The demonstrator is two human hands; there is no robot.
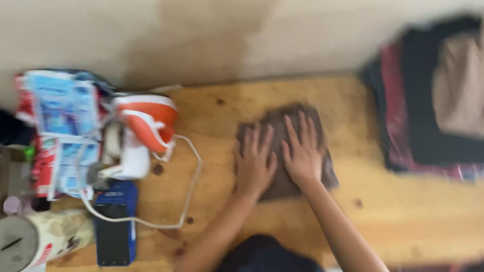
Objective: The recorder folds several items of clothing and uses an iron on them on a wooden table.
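Note:
A small brown folded cloth (271,120) lies flat on the wooden table (424,213), near the middle. My left hand (254,162) presses on its left part with fingers spread. Beside it, my right hand (302,150) lies flat on the cloth's right part, fingers spread too. Neither hand grips anything. The picture is blurred by motion.
A stack of folded clothes (456,92) sits at the table's far right. At the left stand an orange and white iron (142,130) with its white cord (184,192), bags (59,126), a dark phone (113,235) and a round tin (24,241). A beige wall (146,4) runs behind.

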